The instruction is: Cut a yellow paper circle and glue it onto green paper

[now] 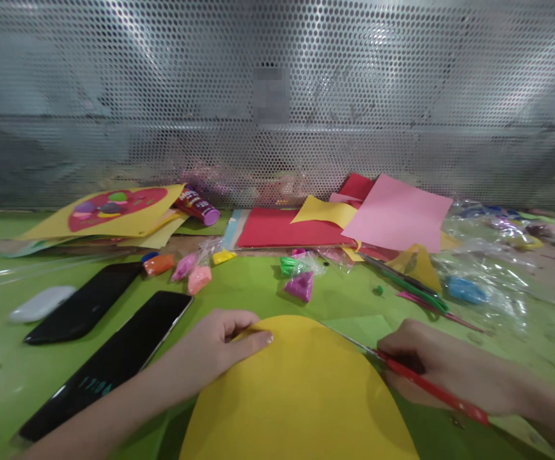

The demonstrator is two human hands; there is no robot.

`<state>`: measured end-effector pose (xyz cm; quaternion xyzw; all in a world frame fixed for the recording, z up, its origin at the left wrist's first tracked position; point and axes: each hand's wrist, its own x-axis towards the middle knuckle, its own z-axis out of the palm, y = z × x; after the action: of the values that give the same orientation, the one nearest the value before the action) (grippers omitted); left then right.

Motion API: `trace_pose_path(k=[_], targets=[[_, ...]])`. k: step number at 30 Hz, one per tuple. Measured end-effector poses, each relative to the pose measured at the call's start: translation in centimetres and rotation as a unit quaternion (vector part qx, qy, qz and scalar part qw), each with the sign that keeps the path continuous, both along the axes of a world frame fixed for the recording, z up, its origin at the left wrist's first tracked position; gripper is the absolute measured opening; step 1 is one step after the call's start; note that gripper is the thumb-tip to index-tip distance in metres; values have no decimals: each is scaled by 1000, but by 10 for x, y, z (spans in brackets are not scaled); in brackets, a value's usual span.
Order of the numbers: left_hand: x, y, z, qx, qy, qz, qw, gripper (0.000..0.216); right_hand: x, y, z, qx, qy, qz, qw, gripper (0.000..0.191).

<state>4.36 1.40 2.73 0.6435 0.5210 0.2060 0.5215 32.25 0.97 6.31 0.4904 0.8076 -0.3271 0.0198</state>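
A large yellow paper (297, 396) with a rounded upper edge fills the lower middle of the view. My left hand (232, 342) pinches its upper left edge, thumb on top and the fingers partly hidden behind. In my right hand (426, 361) is a pair of red-handled scissors (433, 388), fingers wrapped round the handle. The scissors' metal blades point up and left along the paper's upper right edge. Whether the blades are apart cannot be made out. A pale green paper piece (359, 327) lies just behind the blades.
Two black phones (114, 358) and a white case (42, 303) lie left. Wrapped clay lumps (299, 286), green-handled scissors (414, 287), a red sheet (282, 228) and a pink sheet (397, 214) lie beyond. A yellow card with a heart (105, 211) sits far left. Perforated metal (201, 83) stands behind.
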Motion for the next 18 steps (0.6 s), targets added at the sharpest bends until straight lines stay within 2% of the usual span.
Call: trace_pose_path(k=[11,15,18], targets=[[0,1,0,4,10,2,1000,32,2,1,-1,-2,-29,17,999,18],[1,0,2,-4,9,2,1000,33,2,3,-2,-6,-18,5,1000,18],[2,-2,5,-16,-2,2,1000,31,0,4,-1,17,-20,-22,999,20]])
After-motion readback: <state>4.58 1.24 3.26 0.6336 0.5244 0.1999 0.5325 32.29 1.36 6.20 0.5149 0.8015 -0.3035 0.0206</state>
